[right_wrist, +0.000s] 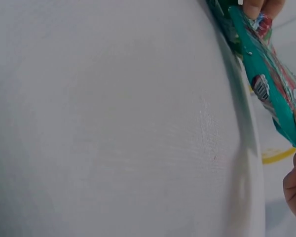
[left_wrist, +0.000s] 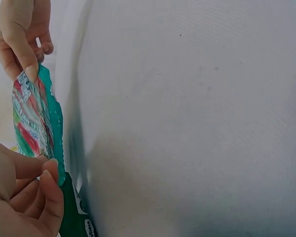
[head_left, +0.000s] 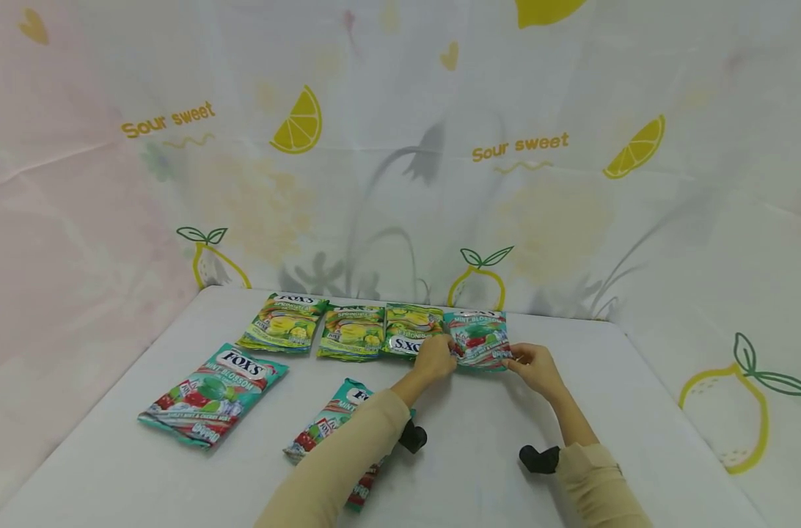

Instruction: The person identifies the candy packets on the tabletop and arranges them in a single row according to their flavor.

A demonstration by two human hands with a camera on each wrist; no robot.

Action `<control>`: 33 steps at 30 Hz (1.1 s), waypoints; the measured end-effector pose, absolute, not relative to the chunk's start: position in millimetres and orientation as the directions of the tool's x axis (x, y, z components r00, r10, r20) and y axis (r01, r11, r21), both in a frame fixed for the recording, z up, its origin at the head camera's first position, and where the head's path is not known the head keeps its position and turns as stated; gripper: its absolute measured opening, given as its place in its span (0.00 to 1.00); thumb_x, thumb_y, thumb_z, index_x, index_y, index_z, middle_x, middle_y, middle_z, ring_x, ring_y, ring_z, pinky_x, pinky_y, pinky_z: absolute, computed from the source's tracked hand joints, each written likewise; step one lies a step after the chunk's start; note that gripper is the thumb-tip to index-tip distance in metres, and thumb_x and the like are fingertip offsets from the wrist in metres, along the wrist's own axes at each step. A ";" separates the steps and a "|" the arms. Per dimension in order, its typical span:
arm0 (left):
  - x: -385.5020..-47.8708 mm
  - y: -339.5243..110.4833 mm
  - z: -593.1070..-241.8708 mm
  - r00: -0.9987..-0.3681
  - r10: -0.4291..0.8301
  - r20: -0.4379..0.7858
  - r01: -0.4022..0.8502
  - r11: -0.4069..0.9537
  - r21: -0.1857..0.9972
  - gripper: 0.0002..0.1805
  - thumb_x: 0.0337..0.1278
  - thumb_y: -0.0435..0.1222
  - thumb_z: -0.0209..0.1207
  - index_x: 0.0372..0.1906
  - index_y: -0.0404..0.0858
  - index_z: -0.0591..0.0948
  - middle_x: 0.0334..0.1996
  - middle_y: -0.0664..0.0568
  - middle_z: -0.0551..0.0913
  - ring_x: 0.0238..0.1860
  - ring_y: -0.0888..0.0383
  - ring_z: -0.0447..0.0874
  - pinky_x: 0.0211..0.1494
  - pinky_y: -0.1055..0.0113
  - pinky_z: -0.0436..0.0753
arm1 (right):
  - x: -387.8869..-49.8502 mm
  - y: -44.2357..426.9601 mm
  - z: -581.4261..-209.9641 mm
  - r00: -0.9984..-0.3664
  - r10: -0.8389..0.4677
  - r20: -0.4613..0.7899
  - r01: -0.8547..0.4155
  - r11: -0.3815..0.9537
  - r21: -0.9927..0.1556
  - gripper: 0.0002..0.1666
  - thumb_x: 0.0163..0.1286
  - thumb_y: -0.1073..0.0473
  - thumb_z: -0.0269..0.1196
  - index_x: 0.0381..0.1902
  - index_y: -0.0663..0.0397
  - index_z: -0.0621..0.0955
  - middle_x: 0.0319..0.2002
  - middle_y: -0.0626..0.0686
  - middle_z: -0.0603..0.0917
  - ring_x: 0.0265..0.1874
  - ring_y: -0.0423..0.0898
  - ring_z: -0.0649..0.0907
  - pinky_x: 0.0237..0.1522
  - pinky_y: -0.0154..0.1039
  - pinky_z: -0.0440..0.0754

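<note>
"Teal plastic, that packet (head_left: 478, 341) between the hands: what has hold of it?"

"Both of them. The left hand (head_left: 435, 358) pinches its near left corner, and the right hand (head_left: 535, 364) pinches the near right one."

"So which step is in hand?"

"Placing, I'd judge. It sits just ahead of the hands, at the right end of a line with three yellow-green packets (head_left: 352, 334), which run leftward past the left hand. The next move seems to call for squaring that near edge, laying it flat on the table (head_left: 473, 433), then loosening both corners together."

"Which way does it point?"

"Its printed top faces away from the hands, so the wording reads upright from this side. The long axis runs forward from the hands, roughly square to the line. Whether the near edge touches the table, I can't tell."

"Any others?"

"Two more teal packets (head_left: 214, 396), left of the left hand, one partly hidden by the left sleeve (head_left: 348, 455)."
</note>
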State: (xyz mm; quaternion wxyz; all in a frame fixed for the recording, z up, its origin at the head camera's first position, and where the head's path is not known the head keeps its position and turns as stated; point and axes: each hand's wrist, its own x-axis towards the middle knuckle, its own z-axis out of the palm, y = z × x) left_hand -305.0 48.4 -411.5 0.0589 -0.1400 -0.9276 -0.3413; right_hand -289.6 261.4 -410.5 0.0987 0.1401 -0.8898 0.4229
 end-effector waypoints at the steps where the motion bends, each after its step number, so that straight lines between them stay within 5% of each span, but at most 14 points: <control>1: -305.6 48.7 -411.2 -0.957 0.213 0.197 0.290 0.732 0.616 0.10 0.44 0.25 0.61 0.37 0.30 0.83 0.36 0.43 0.84 0.37 0.50 0.82 0.37 0.63 0.80 | -290.4 261.3 -410.6 -0.943 -0.163 0.291 -0.329 0.603 -0.727 0.12 0.57 0.73 0.63 0.39 0.78 0.80 0.32 0.66 0.83 0.25 0.42 0.78 0.25 0.31 0.74; 19: -311.3 54.9 -419.3 -0.984 0.084 0.160 0.173 0.700 0.693 0.08 0.42 0.27 0.62 0.33 0.30 0.82 0.31 0.45 0.84 0.35 0.51 0.82 0.34 0.65 0.79 | -302.5 264.2 -426.6 -0.983 -0.086 0.162 -0.182 0.562 -0.807 0.14 0.59 0.71 0.63 0.41 0.77 0.79 0.32 0.62 0.82 0.25 0.40 0.76 0.23 0.32 0.74; 27: -309.0 59.9 -426.9 -0.975 0.099 0.199 0.212 0.678 0.704 0.03 0.44 0.22 0.57 0.24 0.31 0.76 0.22 0.46 0.78 0.23 0.57 0.72 0.23 0.68 0.72 | -304.8 266.0 -430.7 -0.986 -0.062 0.157 -0.165 0.541 -0.825 0.15 0.59 0.70 0.63 0.42 0.77 0.79 0.29 0.57 0.81 0.22 0.39 0.75 0.22 0.32 0.74; 33: -303.4 62.3 -427.4 -0.955 0.152 0.255 0.276 0.769 0.577 0.05 0.52 0.26 0.59 0.33 0.27 0.81 0.31 0.42 0.82 0.36 0.51 0.82 0.37 0.64 0.80 | -302.0 268.7 -432.9 -0.992 -0.047 0.116 -0.123 0.555 -0.823 0.17 0.61 0.67 0.63 0.44 0.78 0.78 0.29 0.56 0.82 0.24 0.38 0.75 0.23 0.31 0.74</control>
